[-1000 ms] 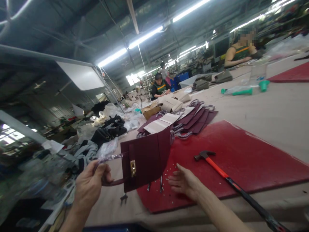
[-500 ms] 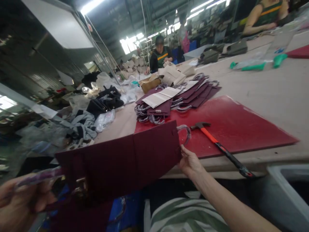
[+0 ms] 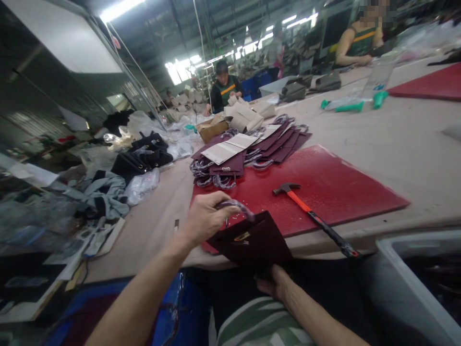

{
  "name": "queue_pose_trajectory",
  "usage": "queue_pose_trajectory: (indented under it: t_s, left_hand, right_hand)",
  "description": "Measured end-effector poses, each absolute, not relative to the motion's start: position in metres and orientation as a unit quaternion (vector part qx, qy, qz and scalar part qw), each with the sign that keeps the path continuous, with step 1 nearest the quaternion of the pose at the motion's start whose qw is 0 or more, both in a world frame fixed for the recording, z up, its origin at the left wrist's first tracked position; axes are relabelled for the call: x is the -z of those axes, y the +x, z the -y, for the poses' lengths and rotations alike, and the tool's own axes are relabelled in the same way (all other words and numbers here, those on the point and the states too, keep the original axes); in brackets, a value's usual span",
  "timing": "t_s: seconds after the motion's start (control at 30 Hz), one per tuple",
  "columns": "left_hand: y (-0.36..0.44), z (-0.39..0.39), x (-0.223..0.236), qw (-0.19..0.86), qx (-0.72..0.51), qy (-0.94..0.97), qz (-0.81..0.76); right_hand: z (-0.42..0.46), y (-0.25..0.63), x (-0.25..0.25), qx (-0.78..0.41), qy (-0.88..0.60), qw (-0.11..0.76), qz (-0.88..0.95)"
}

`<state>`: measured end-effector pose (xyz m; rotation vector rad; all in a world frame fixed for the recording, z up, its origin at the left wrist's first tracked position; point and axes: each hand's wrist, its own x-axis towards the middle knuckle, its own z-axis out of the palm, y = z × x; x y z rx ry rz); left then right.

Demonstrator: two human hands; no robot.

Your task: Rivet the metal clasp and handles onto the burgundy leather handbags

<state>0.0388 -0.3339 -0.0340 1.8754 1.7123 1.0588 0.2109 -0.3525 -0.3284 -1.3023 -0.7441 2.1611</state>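
Note:
My left hand (image 3: 207, 218) is closed round the plastic-wrapped handle (image 3: 239, 206) of a maroon bag panel (image 3: 264, 242) with a gold-coloured metal fitting. The panel is tilted over the front edge of the table. Below it, my right hand (image 3: 275, 283) grips its lower edge, with some fingers hidden under the panel. Just beyond, a claw hammer (image 3: 306, 209) with an orange and black handle lies across a red board (image 3: 334, 187). Small pale bits are scattered on the board near my left hand.
More maroon bag panels (image 3: 277, 146) with wrapped handles are piled behind, pale cards (image 3: 230, 148) on top. A grey bin (image 3: 399, 283) stands at right, a blue container (image 3: 190, 307) below. Black bags (image 3: 142, 156) and plastic lie left. Two people (image 3: 226, 89) work farther back.
The maroon panel, held stretched out toward the left before, is now over the table's front edge. My left hand has moved right and up; my right hand has shifted down to its lower edge.

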Motion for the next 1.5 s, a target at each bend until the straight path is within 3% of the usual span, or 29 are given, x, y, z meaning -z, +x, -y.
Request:
queue_pose_trajectory:
  t_s: [0.17, 0.27, 0.4, 0.47, 0.53, 0.67, 0.8, 0.97, 1.2, 1.5]
  left_hand:
    - [0.060, 0.268, 0.131, 0.280, -0.321, 0.679, -0.598]
    - [0.050, 0.239, 0.167, 0.288, -0.317, 0.648, -0.630]
    - [0.035, 0.208, 0.188, 0.254, -0.281, 0.646, -0.663]
    - [0.033, 0.200, 0.196, 0.227, -0.261, 0.659, -0.668]
    - [0.034, 0.200, 0.204, 0.186, -0.247, 0.662, -0.682]
    - [0.040, 0.209, 0.221, 0.084, -0.250, 0.646, -0.717]
    - [0.048, 0.211, 0.229, 0.073, -0.271, 0.633, -0.722]
    - [0.057, 0.214, 0.231, 0.049, -0.286, 0.604, -0.742]
    - [0.026, 0.258, 0.207, 0.019, -0.411, 0.611, -0.677]
    - [0.013, 0.348, 0.229, 0.078, -0.252, 0.761, -0.593]
  right_hand:
    - [0.362, 0.248, 0.307, -0.734, -0.550, 0.197, 0.346]
    - [0.364, 0.271, 0.276, -0.682, -0.530, 0.221, 0.452]
    - [0.340, 0.282, 0.234, -0.350, -0.444, 0.369, 0.738]
    - [0.319, 0.275, 0.221, -0.200, -0.402, 0.370, 0.813]
    - [0.298, 0.264, 0.216, -0.137, -0.384, 0.322, 0.854]
    - [0.269, 0.241, 0.222, -0.120, -0.350, 0.217, 0.903]
    - [0.264, 0.234, 0.230, -0.120, -0.339, 0.166, 0.918]
    - [0.265, 0.239, 0.229, -0.104, -0.347, 0.165, 0.917]
    - [0.272, 0.232, 0.226, -0.104, -0.391, 0.172, 0.898]
    - [0.284, 0.230, 0.228, -0.097, -0.428, 0.189, 0.879]
